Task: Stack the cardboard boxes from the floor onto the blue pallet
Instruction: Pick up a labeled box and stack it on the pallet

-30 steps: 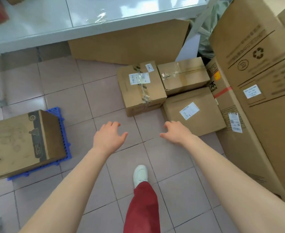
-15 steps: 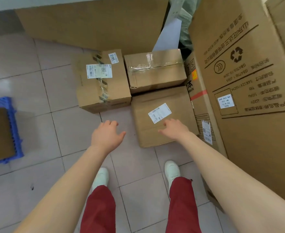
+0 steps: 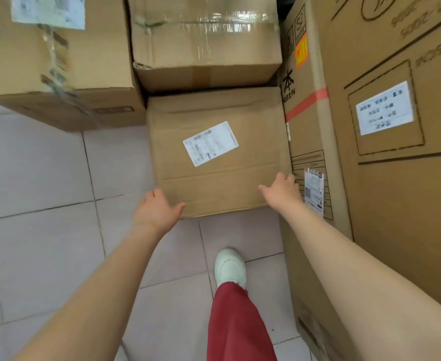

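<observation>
Both my hands are open, with the fingers spread, and they hold nothing. My left hand (image 3: pixel 157 213) is at the near left corner of a flat brown cardboard box with a white shipping label (image 3: pixel 214 152), which lies on the tiled floor (image 3: pixel 45 178) just in front of my fingertips. My right hand (image 3: pixel 283 191) is at its near right corner; I cannot tell if the fingers already touch the cardboard.

I judge that this box is the next one to lift, and the grasp is not yet made. The blue pallet is not in view, so I cannot say how many boxes already stand on it. At least three boxes are left on the floor.

Beyond my hands, a brown box sealed with clear tape (image 3: pixel 203 40) touches the far edge of the labelled box. Beyond my left hand stands another brown box with a torn label (image 3: pixel 55 56). Just beside my right hand rises a tall printed carton with a red stripe (image 3: pixel 310 126), very close to the box, so there is little room for my right fingers on that side. My white shoe (image 3: pixel 229 267) is near, behind my hands.
</observation>
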